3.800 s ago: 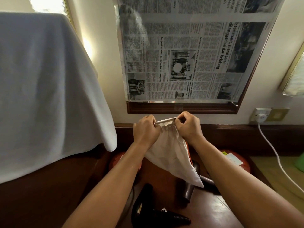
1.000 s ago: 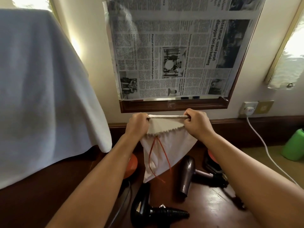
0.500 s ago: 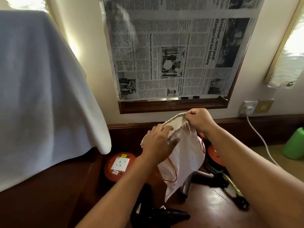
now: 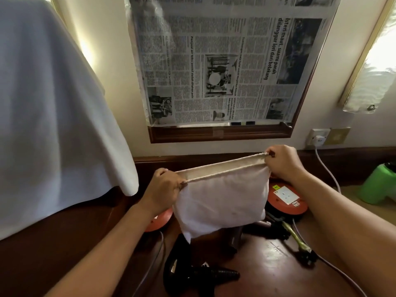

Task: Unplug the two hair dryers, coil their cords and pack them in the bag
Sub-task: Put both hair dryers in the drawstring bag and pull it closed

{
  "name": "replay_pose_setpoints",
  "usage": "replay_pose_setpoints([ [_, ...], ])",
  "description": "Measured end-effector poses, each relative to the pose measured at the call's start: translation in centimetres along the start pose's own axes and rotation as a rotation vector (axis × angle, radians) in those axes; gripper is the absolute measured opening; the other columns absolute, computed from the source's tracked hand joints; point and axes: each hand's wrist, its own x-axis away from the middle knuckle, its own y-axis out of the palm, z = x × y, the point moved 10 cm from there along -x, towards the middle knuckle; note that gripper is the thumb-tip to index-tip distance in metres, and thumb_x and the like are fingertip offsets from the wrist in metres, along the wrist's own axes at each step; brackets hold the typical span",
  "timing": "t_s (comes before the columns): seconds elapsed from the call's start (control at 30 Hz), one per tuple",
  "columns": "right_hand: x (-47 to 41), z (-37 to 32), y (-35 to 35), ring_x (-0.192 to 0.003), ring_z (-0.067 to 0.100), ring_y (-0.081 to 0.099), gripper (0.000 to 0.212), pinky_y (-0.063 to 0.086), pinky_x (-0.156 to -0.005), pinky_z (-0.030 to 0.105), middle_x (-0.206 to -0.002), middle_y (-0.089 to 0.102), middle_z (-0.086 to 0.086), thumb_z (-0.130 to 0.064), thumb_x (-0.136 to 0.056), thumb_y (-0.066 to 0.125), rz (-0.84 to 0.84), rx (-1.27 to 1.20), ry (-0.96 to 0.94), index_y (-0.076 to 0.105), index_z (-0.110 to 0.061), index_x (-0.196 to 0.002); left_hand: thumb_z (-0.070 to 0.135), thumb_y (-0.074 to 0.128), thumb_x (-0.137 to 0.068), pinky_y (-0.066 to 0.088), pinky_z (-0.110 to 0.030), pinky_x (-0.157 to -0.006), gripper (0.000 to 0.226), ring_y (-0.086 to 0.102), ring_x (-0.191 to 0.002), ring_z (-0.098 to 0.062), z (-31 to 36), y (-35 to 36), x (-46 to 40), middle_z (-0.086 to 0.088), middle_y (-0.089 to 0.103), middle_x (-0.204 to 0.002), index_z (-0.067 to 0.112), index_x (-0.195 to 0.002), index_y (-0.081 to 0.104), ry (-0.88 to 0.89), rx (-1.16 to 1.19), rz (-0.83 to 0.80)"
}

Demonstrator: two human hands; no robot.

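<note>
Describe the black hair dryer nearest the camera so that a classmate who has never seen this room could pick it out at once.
Start at the newspaper-covered mirror on the wall and drop past the white cloth bag stretched between the left hand and right hand. Below the bag, on the dark wooden table, lies the black hair dryer. Its ribbed, tapering handle marks it out.

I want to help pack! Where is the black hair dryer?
In the head view, the black hair dryer lies low on the wooden table, below the white bag and between the person's forearms.
</note>
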Motion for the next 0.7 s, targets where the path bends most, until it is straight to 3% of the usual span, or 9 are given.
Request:
replay_pose_setpoints([
  [0.1, -0.4, -0.1, 0.4, -0.078, 0.025, 0.059, 0.017, 0.049, -0.067, 0.033, -0.083, 0.066, 0.011, -0.006, -0.087, 0.055, -0.025, -0.111, 0.061, 0.072, -0.006, -0.089, 0.030, 0.048, -0.085, 0.047, -0.045, -0.087, 0.033, 0.060, -0.099, -0.031, -0.7, 0.0, 0.5, -0.010, 0.066, -0.099, 0.012, -0.083, 0.075, -0.063, -0.084, 0.054],
  [0.2, -0.4, 0.4, 1.0, -0.068, 0.022, 0.058, 0.014, 0.049, -0.059, 0.033, -0.081, 0.065, 0.009, -0.015, -0.091, 0.056, -0.060, -0.293, 0.176, 0.069, -0.013, -0.090, 0.034, 0.052, -0.086, 0.047, -0.041, -0.077, 0.030, 0.054, -0.094, -0.034, -2.4, -0.2, 1.4, -0.012, 0.057, -0.100, 0.014, -0.085, 0.074, -0.264, -0.142, 0.066],
  [0.27, -0.3, 0.4, 1.6, -0.057, 0.022, 0.054, 0.013, 0.046, -0.051, 0.031, -0.076, 0.062, 0.012, -0.015, -0.093, 0.055, -0.101, -0.391, 0.220, 0.067, -0.010, -0.091, 0.035, 0.053, -0.094, 0.045, -0.034, -0.069, 0.029, 0.056, -0.082, -0.028, -4.5, 1.7, 2.2, -0.010, 0.058, -0.089, 0.014, -0.090, 0.072, -0.483, 0.044, -0.123],
  [0.33, -0.1, 0.2, 2.4, -0.059, 0.024, 0.054, 0.014, 0.048, -0.054, 0.034, -0.077, 0.061, 0.015, -0.011, -0.093, 0.053, -0.128, -0.506, 0.254, 0.066, -0.004, -0.095, 0.036, 0.055, -0.095, 0.042, -0.031, -0.067, 0.032, 0.058, -0.072, -0.021, -5.4, 3.8, 3.6, -0.015, 0.065, -0.079, 0.011, -0.084, 0.072, -0.712, 0.419, -0.246],
  [0.43, 0.0, -0.2, 3.4, -0.066, 0.023, 0.054, 0.016, 0.049, -0.059, 0.035, -0.082, 0.058, 0.017, -0.006, -0.093, 0.052, -0.159, -0.672, 0.293, 0.063, 0.003, -0.099, 0.029, 0.062, -0.092, 0.045, -0.030, -0.065, 0.032, 0.056, -0.064, -0.016, -5.5, 5.3, 5.3, -0.013, 0.067, -0.069, 0.003, -0.076, 0.070, -0.944, 0.712, -0.143],
  [0.53, 0.1, -0.9, 3.9, -0.066, 0.024, 0.053, 0.013, 0.048, -0.057, 0.033, -0.079, 0.058, 0.015, -0.007, -0.092, 0.056, -0.175, -0.751, 0.290, 0.063, 0.002, -0.096, 0.015, 0.068, -0.085, 0.046, -0.037, -0.068, 0.015, 0.056, -0.065, -0.021, -4.8, 7.7, 6.4, -0.008, 0.064, -0.068, 0.009, -0.073, 0.065, -1.063, 0.879, -0.095],
  [0.57, 0.1, -1.1, 4.1, -0.064, 0.024, 0.053, 0.010, 0.047, -0.056, 0.033, -0.077, 0.058, 0.013, -0.008, -0.091, 0.058, -0.183, -0.766, 0.285, 0.063, 0.000, -0.092, 0.013, 0.070, -0.082, 0.045, -0.038, -0.069, 0.008, 0.056, -0.067, -0.022, -4.6, 8.4, 6.6, -0.010, 0.065, -0.072, 0.010, -0.077, 0.064, -1.095, 0.946, -0.083],
  [0.63, 0.3, -1.4, 4.3, -0.062, 0.022, 0.053, 0.006, 0.046, -0.055, 0.033, -0.073, 0.057, 0.011, -0.008, -0.089, 0.063, -0.199, -0.789, 0.281, 0.062, -0.002, -0.088, 0.010, 0.074, -0.077, 0.048, -0.036, -0.066, 0.023, 0.058, -0.075, -0.022, -4.1, 9.3, 6.3, -0.012, 0.065, -0.088, 0.013, -0.095, 0.060, -1.117, 1.002, -0.090],
  [0.7, 0.3, -1.1, 4.3, -0.066, 0.022, 0.055, 0.007, 0.048, -0.059, 0.035, -0.077, 0.058, 0.012, -0.003, -0.085, 0.064, -0.192, -0.751, 0.280, 0.062, -0.001, -0.091, 0.009, 0.072, -0.077, 0.052, -0.034, -0.067, 0.028, 0.062, -0.084, -0.024, -4.0, 8.9, 5.6, -0.011, 0.065, -0.098, 0.016, -0.100, 0.057, -1.103, 0.954, -0.069],
])
